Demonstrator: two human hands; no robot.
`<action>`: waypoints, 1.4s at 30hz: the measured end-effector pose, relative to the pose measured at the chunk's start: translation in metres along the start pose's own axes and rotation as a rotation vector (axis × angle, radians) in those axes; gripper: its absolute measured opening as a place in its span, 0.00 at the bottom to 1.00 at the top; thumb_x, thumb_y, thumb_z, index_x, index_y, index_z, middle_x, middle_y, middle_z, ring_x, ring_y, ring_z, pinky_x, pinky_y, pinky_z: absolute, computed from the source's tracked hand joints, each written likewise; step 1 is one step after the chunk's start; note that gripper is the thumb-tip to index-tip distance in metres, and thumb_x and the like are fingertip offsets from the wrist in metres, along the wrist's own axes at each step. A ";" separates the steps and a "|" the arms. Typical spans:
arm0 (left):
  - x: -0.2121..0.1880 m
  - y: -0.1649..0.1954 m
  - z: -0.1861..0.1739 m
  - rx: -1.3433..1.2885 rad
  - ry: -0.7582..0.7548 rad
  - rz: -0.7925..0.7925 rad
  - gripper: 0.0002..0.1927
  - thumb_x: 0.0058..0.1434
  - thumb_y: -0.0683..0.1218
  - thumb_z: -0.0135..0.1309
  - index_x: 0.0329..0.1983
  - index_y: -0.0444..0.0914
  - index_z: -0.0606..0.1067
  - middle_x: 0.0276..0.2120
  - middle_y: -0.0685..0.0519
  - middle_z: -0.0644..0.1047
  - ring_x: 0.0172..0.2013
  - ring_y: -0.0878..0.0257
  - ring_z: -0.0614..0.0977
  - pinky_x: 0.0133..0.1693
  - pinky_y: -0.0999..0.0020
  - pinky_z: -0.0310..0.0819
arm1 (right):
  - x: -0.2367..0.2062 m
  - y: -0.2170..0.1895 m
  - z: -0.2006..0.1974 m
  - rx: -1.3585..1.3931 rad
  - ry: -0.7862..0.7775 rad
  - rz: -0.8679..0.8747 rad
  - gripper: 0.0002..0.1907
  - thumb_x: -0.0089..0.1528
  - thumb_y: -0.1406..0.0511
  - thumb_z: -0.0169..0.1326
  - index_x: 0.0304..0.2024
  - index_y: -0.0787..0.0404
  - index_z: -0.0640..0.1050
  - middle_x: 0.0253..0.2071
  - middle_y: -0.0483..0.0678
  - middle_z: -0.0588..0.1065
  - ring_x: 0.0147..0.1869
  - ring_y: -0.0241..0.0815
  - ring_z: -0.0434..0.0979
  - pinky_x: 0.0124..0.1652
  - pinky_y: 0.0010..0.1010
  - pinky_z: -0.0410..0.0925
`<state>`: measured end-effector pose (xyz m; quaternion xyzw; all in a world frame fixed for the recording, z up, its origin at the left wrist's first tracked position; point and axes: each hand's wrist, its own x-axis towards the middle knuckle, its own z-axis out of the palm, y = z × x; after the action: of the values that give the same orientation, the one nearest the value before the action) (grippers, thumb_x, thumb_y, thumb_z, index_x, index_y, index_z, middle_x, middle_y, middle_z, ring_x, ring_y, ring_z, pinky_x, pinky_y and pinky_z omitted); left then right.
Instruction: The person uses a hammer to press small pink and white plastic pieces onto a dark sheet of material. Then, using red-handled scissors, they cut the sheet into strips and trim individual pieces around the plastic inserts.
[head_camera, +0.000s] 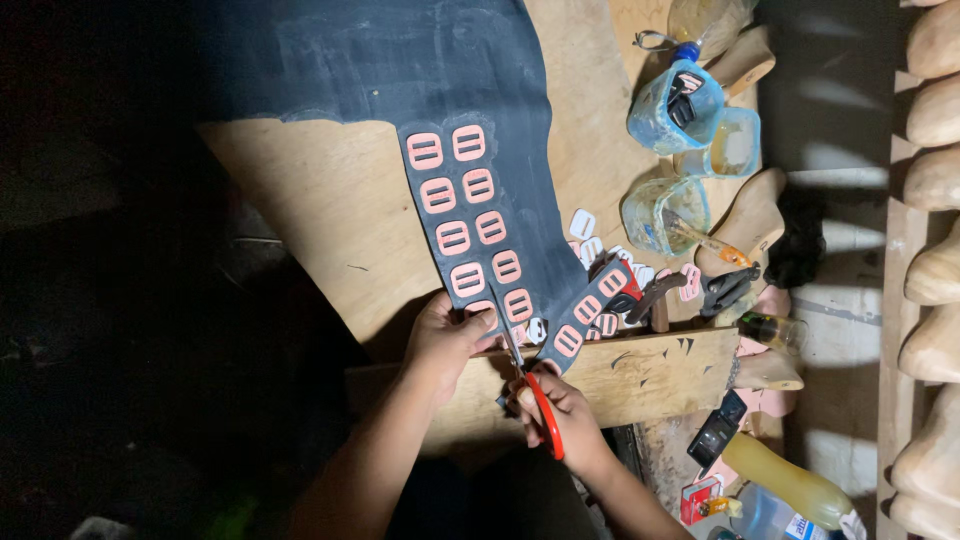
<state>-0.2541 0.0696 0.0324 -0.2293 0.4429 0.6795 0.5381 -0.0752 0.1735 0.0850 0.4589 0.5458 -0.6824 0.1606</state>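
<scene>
Bare plywood on the bench left of the dark sheet gives open passage. Right side crowded: cut plastic bottles, loose white buckles, small tools and wooden shoe lasts packed close together. Near edge blocked by both hands and the red-handled scissors.

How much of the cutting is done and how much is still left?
Done: one narrow strip with pink pieces on it already hangs apart from the dark sheet. In hand: the right hand works red-handled scissors into the sheet's near edge, while the left hand holds down the strip with two rows of pink pieces. Left: that strip is still joined to the sheet at its far end.
</scene>
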 end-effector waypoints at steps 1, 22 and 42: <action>-0.001 0.000 0.000 0.007 -0.003 -0.002 0.10 0.60 0.37 0.59 0.44 0.39 0.76 0.39 0.56 0.79 0.40 0.63 0.83 0.45 0.61 0.84 | -0.001 0.002 0.001 0.029 0.004 0.003 0.19 0.67 0.57 0.53 0.45 0.68 0.77 0.25 0.44 0.73 0.21 0.33 0.71 0.23 0.24 0.67; -0.007 0.006 -0.016 0.138 -0.125 0.042 0.15 0.58 0.39 0.59 0.48 0.43 0.75 0.39 0.58 0.79 0.40 0.67 0.81 0.43 0.65 0.81 | 0.010 -0.007 0.013 0.137 0.032 0.051 0.18 0.66 0.59 0.53 0.46 0.70 0.78 0.22 0.45 0.73 0.17 0.34 0.70 0.19 0.24 0.65; 0.005 0.020 -0.023 -0.045 -0.040 0.202 0.07 0.62 0.42 0.59 0.42 0.36 0.81 0.35 0.54 0.83 0.34 0.70 0.81 0.38 0.70 0.78 | 0.018 -0.003 0.025 0.080 -0.128 -0.091 0.20 0.67 0.56 0.51 0.50 0.67 0.77 0.27 0.44 0.74 0.24 0.34 0.73 0.27 0.25 0.69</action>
<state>-0.2786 0.0519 0.0239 -0.1818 0.4376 0.7445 0.4702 -0.0983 0.1569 0.0721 0.3953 0.5270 -0.7381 0.1457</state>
